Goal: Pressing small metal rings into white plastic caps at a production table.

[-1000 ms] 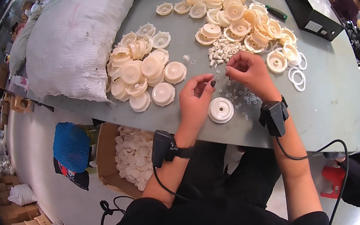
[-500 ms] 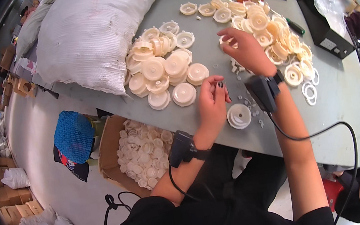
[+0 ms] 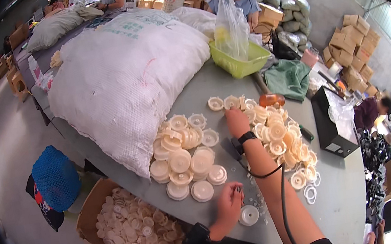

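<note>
My left hand [image 3: 230, 202] rests at the near table edge with its fingers curled closed; whatever may be in them is hidden. Close to it lies a round white plastic cap [image 3: 248, 215] with small bits around it. My right hand [image 3: 238, 122] reaches out to the far left end of a heap of cream plastic caps [image 3: 277, 132], just below a toothed disc [image 3: 231, 102]. The back of that hand hides its fingertips. Left of both hands sits another pile, of stacked cream discs [image 3: 180, 160].
A big white woven sack [image 3: 132, 76] fills the table's left side. Behind are a green basket [image 3: 243, 66], a green cloth [image 3: 289, 79] and a black box [image 3: 335, 123]. A carton of caps [image 3: 135, 228] stands below the near edge. People sit farther off.
My view has tilted up, showing more of the room. The right hand has gone from the heap's left side to its far end. The left hand keeps its place by the table edge.
</note>
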`<state>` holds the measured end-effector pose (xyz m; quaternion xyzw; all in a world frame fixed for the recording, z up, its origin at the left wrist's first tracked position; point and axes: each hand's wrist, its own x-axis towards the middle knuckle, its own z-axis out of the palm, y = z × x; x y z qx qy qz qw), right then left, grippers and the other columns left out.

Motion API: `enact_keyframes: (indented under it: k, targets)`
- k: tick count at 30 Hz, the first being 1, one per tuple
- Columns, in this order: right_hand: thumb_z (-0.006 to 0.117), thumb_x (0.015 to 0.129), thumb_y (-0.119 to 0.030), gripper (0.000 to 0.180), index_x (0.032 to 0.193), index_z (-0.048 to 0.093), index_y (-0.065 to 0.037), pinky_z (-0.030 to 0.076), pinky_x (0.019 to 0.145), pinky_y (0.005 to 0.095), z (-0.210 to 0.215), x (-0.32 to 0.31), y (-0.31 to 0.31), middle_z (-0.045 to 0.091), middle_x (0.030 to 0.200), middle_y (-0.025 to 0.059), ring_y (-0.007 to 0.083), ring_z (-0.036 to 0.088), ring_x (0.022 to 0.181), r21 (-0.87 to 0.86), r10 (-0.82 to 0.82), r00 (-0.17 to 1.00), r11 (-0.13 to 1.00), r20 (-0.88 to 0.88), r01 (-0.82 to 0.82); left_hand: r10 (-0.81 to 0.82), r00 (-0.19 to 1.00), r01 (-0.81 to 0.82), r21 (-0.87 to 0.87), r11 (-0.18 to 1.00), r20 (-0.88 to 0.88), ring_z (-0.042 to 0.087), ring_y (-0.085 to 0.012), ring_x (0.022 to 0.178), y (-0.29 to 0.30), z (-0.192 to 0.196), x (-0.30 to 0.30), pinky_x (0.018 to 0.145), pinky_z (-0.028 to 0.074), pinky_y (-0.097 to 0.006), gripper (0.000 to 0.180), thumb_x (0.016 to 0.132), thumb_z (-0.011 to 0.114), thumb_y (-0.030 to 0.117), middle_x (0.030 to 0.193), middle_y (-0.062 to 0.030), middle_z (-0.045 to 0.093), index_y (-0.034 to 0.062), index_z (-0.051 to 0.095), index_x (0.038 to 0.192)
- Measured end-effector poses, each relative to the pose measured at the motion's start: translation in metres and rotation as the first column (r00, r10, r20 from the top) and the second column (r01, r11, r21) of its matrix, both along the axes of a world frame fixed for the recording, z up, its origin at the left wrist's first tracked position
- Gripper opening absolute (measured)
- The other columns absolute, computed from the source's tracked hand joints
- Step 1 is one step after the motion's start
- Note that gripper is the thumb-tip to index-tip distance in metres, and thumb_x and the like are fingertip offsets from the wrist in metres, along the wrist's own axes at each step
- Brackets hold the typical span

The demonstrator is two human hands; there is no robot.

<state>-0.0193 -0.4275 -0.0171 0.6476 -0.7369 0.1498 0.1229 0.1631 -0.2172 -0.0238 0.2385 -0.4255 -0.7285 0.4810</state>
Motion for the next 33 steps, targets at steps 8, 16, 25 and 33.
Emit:
enact_keyframes:
  k: [8,16,25,33]
  targets:
    - [0.053,0.075,-0.003,0.014,0.086,0.062,-0.002,0.044,0.075,0.0390,0.036,-0.012,0.052,0.057,0.086,0.0174,0.0331,0.055,0.087,-0.178,0.221,0.916,0.969,0.334,-0.169,0.063,0.998,-0.063,-0.013,0.998,-0.001,0.045,-0.0055,0.061,-0.003,0.003,-0.005,0.056,0.041,-0.020,0.015,0.092,0.040,0.008,0.076,-0.0010,0.049,0.0025,0.048,0.103]
    - [0.064,0.080,-0.009,0.016,0.094,0.063,-0.001,0.045,0.065,0.0231,0.091,0.047,0.224,0.060,0.079,0.0011,0.0082,0.055,0.071,-0.112,0.115,0.098,0.993,0.988,-0.032,0.032,0.999,-0.033,-0.048,0.998,-0.023,0.049,-0.0070,0.064,-0.015,0.017,-0.005,0.059,0.043,-0.020,0.014,0.091,0.046,0.007,0.081,-0.0036,0.056,0.0002,0.053,0.101]
    - [0.068,0.075,-0.004,0.016,0.089,0.061,0.000,0.046,0.063,0.0216,0.090,0.077,0.308,0.062,0.077,0.0033,0.0095,0.058,0.069,-0.156,0.155,-0.059,0.988,0.986,-0.015,-0.357,0.925,0.308,-0.291,0.906,-0.132,0.051,-0.0073,0.066,0.001,0.035,0.012,0.058,0.043,-0.020,0.016,0.090,0.052,0.012,0.076,-0.0027,0.056,-0.0004,0.054,0.100]
    - [0.072,0.071,-0.001,0.018,0.084,0.060,0.000,0.050,0.058,0.0243,0.090,0.071,0.342,0.063,0.079,0.0083,0.0130,0.060,0.069,-0.286,0.249,-0.261,0.951,0.933,-0.117,-0.608,0.794,0.579,-0.318,0.751,0.010,0.050,-0.0060,0.064,0.015,0.070,0.026,0.055,0.040,-0.020,0.018,0.090,0.053,0.014,0.077,-0.0019,0.055,0.0021,0.050,0.103]
